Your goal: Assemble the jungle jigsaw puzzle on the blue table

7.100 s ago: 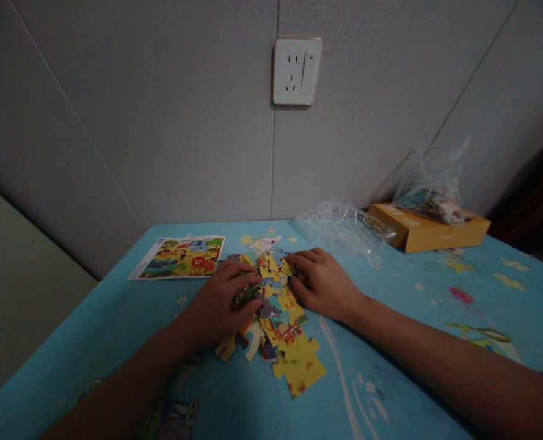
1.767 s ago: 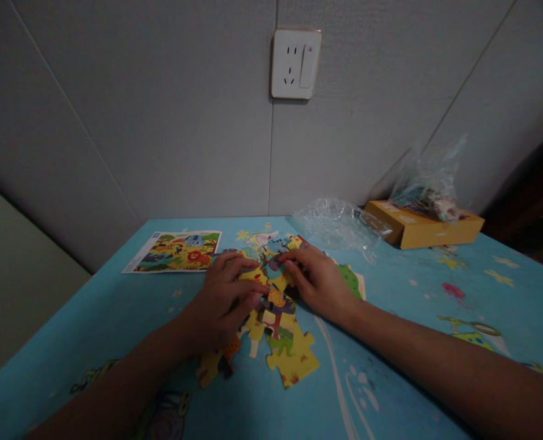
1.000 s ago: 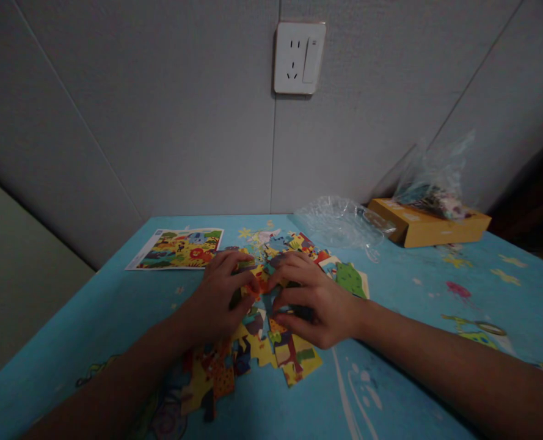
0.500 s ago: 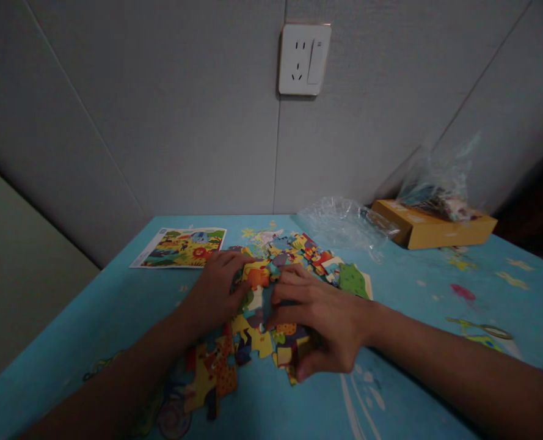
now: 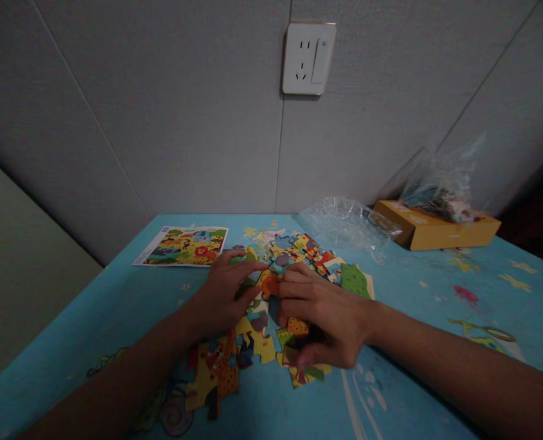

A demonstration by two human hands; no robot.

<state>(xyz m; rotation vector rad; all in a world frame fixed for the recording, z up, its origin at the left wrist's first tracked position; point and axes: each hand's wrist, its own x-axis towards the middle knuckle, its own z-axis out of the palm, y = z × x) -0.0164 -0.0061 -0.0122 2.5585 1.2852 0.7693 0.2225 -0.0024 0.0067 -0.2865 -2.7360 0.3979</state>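
Colourful jigsaw puzzle pieces (image 5: 253, 330), some joined together, lie on the blue table under and between my hands. My left hand (image 5: 228, 296) is over their left side, fingers apart, its index finger reaching to an orange-and-yellow piece (image 5: 268, 285). On the right, my right hand (image 5: 326, 308) arches over the pieces with bent fingertips touching them near the middle. Its thumb is apart from the fingers, beside a lower group of pieces (image 5: 308, 374). Beneath both palms, part of the puzzle is hidden.
A printed picture sheet (image 5: 184, 246) lies at the back left. Behind the pieces is a crumpled clear plastic bag (image 5: 349, 223). A yellow box (image 5: 454, 235) with another plastic bag (image 5: 445, 183) on top stands back right. The wall (image 5: 207, 122) rises behind the table.
My left index finger has stretched further right across the pieces. My right fingertips have shifted slightly, and more of the lower pieces shows by the thumb. The view has moved a little.
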